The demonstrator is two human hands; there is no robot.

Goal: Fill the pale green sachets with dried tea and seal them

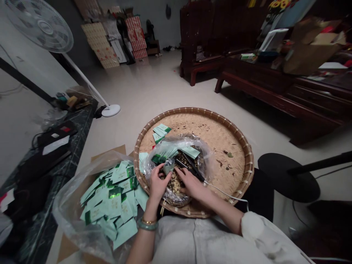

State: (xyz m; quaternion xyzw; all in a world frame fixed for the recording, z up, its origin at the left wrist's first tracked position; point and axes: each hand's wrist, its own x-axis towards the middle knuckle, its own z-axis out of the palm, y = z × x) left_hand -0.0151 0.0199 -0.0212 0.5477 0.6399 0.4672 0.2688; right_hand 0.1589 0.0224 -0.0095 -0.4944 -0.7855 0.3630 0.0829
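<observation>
My left hand [157, 183] is closed around a small green packet [168, 165], held upright over a clear plastic bag [203, 154] of dried loose material [174, 185]. My right hand [191, 183] reaches into that material with its fingers curled; what they pinch is hidden. The bag lies in a round woven bamboo tray [233, 146] on my lap. More green packets [189, 151] rest on the bag and a few green packets [161, 132] lie on the tray's far left part.
A big clear bag of several filled green packets [112, 201] sits at my left on cardboard. A dark counter [41, 176] with devices runs along the left. A white standing fan [110, 109], dark wooden furniture [275, 80] and a black round base [288, 176] surround me.
</observation>
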